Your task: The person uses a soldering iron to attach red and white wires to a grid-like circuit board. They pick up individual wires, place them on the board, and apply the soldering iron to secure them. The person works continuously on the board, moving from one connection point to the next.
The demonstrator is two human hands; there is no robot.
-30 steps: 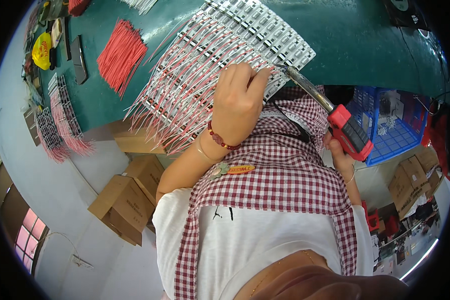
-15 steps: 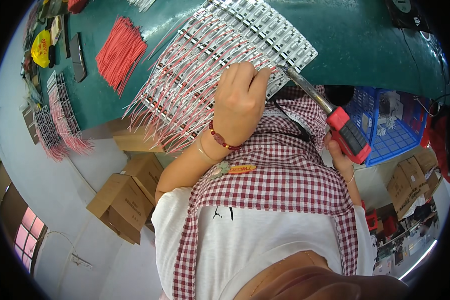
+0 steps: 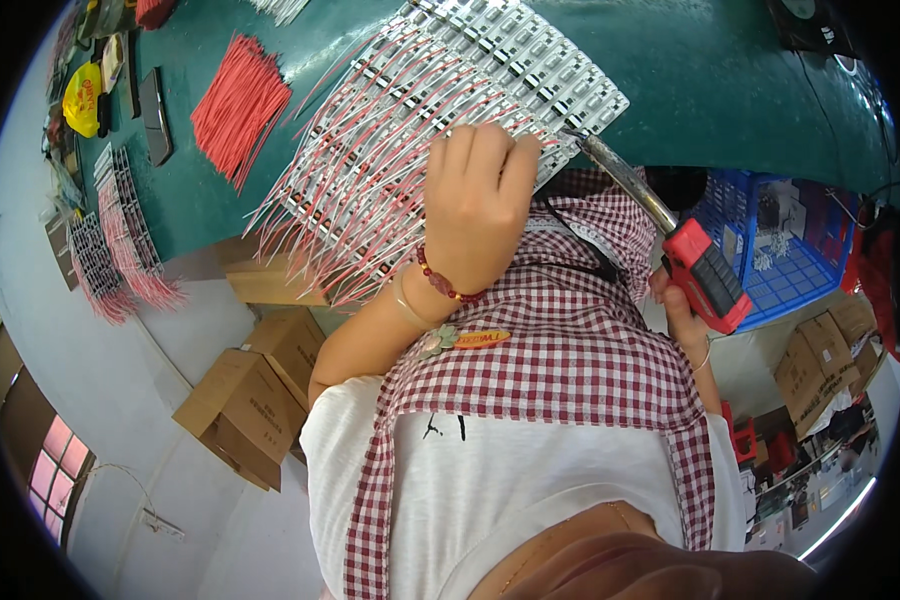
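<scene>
A panel of small grey-white circuit boards (image 3: pixel 560 75) lies on the bench, with rows of thin red and white wires (image 3: pixel 370 150) fanning off it toward me. My left hand (image 3: pixel 478 195) rests over the panel's near right part, its thumb and forefinger pinched on what looks like a thin red wire, mostly hidden by the fingers. In my right hand (image 3: pixel 682 315) is a soldering iron (image 3: pixel 705 275) with a red and black handle. Its metal shaft slants up to the left, and the dark tip is at the panel's right edge, close beside my left fingertips.
A bundle of cut red wires (image 3: pixel 240 105) lies left of the panel on the green bench (image 3: pixel 690 90). Farther left are a phone (image 3: pixel 155 115), a yellow bag (image 3: pixel 82 98) and wired board strips (image 3: pixel 125 225). A blue crate (image 3: pixel 785 270) is below right; cardboard boxes (image 3: pixel 245 395) stand below left.
The soldering iron has shifted slightly right and down. The panel and my left hand have moved a little to the left. Both hands keep their grip.
</scene>
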